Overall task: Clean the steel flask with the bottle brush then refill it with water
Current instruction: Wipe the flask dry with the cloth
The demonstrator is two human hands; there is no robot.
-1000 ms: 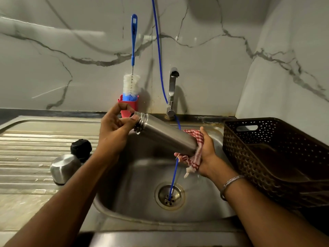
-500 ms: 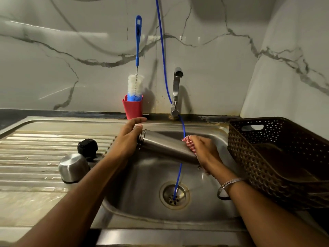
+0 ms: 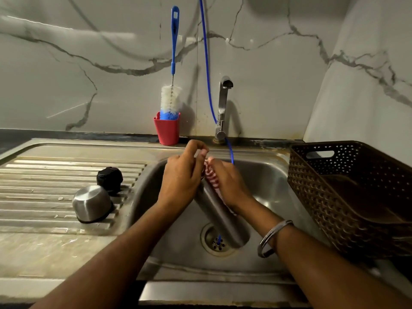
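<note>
The steel flask (image 3: 225,221) is held over the sink basin (image 3: 263,181), its base toward me and above the drain, its mouth end hidden between my hands. My left hand (image 3: 181,179) grips the flask near its neck. My right hand (image 3: 227,184) holds a red-and-white checked cloth (image 3: 210,178) against the flask's upper side. The bottle brush (image 3: 171,97), with a blue handle and white bristles, stands upright in a red cup (image 3: 167,131) at the back wall. The steel cup lid (image 3: 92,204) and the black stopper (image 3: 109,178) lie on the draining board.
A tap (image 3: 223,108) stands behind the sink with a thin blue tube (image 3: 206,63) hanging down past it into the drain (image 3: 217,240). A dark brown perforated basket (image 3: 352,195) sits right of the sink. The ribbed draining board (image 3: 44,188) lies to the left.
The flask has swung from lying across the sink to pointing its base toward me. Both hands have come together at its far end, with the cloth moved up toward the neck.
</note>
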